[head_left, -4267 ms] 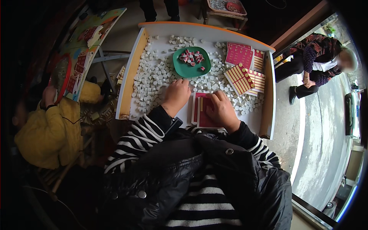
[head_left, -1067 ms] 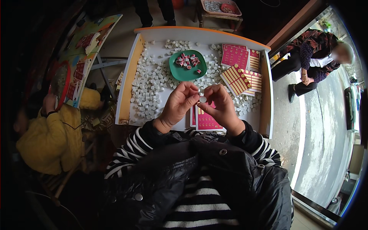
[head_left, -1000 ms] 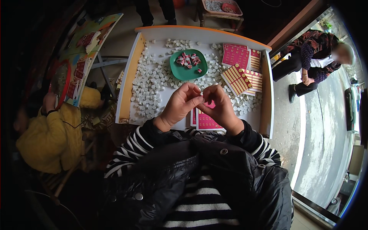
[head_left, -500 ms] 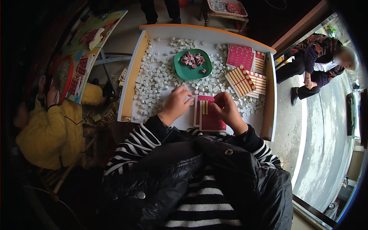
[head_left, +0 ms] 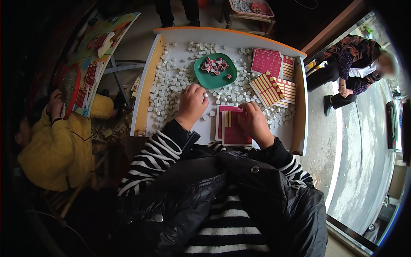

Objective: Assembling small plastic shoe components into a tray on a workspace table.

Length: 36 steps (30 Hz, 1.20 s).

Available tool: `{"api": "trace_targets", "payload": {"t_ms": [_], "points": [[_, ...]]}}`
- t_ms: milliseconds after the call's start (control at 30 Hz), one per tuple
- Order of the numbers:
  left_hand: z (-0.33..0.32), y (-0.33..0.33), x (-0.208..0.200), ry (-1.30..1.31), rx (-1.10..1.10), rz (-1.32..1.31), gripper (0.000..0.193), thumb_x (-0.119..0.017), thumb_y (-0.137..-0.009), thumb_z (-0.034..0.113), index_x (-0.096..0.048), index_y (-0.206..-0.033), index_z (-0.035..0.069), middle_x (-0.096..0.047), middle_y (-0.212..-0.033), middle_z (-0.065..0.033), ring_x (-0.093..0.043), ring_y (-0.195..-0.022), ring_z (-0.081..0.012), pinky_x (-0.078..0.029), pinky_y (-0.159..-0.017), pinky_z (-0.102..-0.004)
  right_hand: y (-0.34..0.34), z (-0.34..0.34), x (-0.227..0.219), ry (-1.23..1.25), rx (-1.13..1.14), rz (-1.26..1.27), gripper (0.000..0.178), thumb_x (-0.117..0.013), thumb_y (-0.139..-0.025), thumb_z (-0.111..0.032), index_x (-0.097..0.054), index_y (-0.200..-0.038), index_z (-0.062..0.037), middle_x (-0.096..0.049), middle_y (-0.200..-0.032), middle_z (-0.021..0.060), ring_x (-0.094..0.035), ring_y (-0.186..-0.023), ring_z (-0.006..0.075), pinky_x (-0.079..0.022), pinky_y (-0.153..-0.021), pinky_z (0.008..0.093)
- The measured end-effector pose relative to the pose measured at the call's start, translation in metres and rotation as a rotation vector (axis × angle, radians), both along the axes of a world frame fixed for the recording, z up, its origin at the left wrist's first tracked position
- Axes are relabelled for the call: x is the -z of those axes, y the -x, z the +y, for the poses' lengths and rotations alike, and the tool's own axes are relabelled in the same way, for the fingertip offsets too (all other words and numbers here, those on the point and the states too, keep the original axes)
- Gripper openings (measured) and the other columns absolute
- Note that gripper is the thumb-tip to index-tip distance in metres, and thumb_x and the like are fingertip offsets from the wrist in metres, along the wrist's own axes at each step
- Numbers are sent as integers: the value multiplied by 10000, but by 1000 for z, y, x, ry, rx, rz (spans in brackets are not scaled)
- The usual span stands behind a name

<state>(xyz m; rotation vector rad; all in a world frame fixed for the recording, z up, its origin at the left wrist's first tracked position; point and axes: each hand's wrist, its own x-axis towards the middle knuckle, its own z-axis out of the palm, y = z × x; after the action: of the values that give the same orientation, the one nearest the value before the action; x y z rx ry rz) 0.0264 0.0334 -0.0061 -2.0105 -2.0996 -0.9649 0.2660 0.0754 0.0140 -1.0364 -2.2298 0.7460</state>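
My left hand (head_left: pixel 192 106) is closed above the scattered small white cylinders (head_left: pixel 171 88), a white piece showing at its thumb and fingertips. Just right of it, dark red sticker sheets (head_left: pixel 236 135) lie stacked near the tray's front edge, with a few cream strips on the top one. My right hand (head_left: pixel 253 123) rests over the right part of that stack, fingers bent and pressed together; whatever they pinch is hidden. Beyond my hands, a green plate (head_left: pixel 205 80) bears several white cylinders wrapped in red.
A white tray with an orange rim (head_left: pixel 231 31) encloses everything. More red sheets (head_left: pixel 266 63) and cream-striped sheets (head_left: pixel 269 90) lie at its right. On the left, a person in yellow (head_left: pixel 55 150) works at another table (head_left: pixel 115 32). Another person (head_left: pixel 346 73) sits at the right.
My left hand has moved from beside the red sheets up and left to the white cylinders. Its fingers have closed. My right hand stays over the sheets.
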Motion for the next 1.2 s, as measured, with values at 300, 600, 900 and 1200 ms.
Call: {"api": "trace_targets", "payload": {"t_ms": [300, 600, 900, 1200], "points": [[-21, -48, -3, 72, 477, -240, 180, -675, -675, 26, -595, -836, 36, -583, -839, -109, -566, -831, -322, -478, -737, -396, 7, -4, 5, -323, -185, -144, 233, -665, -729, -97, -616, -952, -51, -564, -940, 106, -567, -884, 313, -497, -765, 384], [-22, -49, -3, 101, 406, -250, 152, -681, -694, 43, -607, -828, 37, -589, -817, -103, -572, -813, -311, -477, -736, -395, -13, -14, 0, 96, -264, 227, 204, -670, -765, 16, -514, -883, -40, -590, -943, 97, -580, -845, 231, -494, -752, 343], [-29, -48, -86, -125, 365, -329, 223, -734, -673, 8, -632, -868, 37, -595, -846, -93, -578, -820, -286, -472, -719, -370, 9, -10, -55, 862, -81, 801, 300, -648, -839, 43, -383, -818, -94, -594, -909, 87, -561, -824, 123, -461, -751, 250], [-36, -48, -108, -176, 362, -217, 248, -736, -651, -7, -631, -869, 47, -587, -859, -80, -569, -829, -276, -472, -726, -368, 25, -11, -66, 811, -161, 809, 366, -658, -805, 92, -348, -791, -103, -568, -860, 69, -533, -806, 101, -455, -733, 228]]}}
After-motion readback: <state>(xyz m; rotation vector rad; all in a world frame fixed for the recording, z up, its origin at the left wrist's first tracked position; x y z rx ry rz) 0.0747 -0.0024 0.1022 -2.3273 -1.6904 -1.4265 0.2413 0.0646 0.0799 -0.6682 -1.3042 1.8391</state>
